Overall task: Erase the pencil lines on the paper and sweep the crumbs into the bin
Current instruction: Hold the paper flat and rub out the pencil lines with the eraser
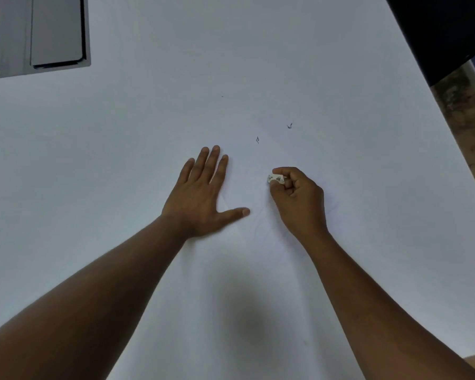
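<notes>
A large white paper [258, 78] covers the surface in front of me. My left hand [203, 193] lies flat on it with fingers straight and thumb spread. Just to its right, my right hand [296, 198] pinches a small white eraser [275, 178] between thumb and fingers, the eraser's tip low over the paper. Two small dark pencil marks or crumbs [257, 139] [289, 125] lie on the paper beyond the hands. Faint line traces show on the paper between and below my hands. No bin is in view.
A grey panelled object [55, 31] sits at the far left corner. A dark object [444, 31] fills the far right corner. A brownish mottled floor or surface [469, 127] shows beyond the paper's right edge.
</notes>
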